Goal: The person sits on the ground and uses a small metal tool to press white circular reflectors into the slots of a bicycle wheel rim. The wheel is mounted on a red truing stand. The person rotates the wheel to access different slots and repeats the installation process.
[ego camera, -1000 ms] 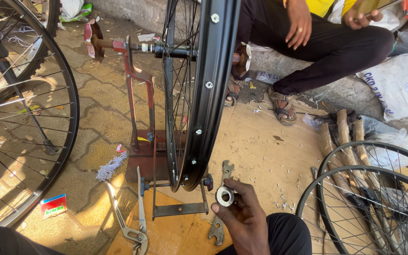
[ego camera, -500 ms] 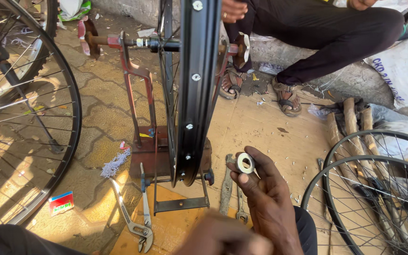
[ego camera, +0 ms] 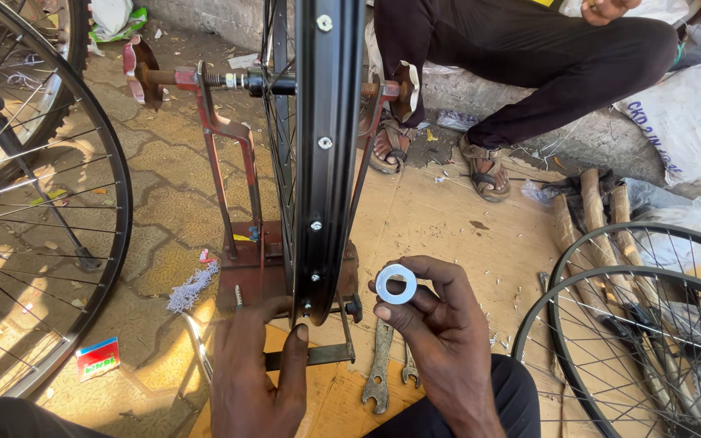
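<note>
Glossy blk metal rim (ego camera: 328, 162); shiny metal washer (ego camera: 396, 284); rusty stand (ego camera: 233, 162).

right hand (ego camera: 448, 341) pinching washer (ego camera: 397, 284), black rim (ego camera: 328, 162)

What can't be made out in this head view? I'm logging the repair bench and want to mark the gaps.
- Left hand: palm side hidden; only its back shows at the black rim.
- Spanners: lower ends covered by the right hand, which holds the white ring.
- Truing stand: base partly behind the rim.
- Seated person: cut off by the top edge.
</note>
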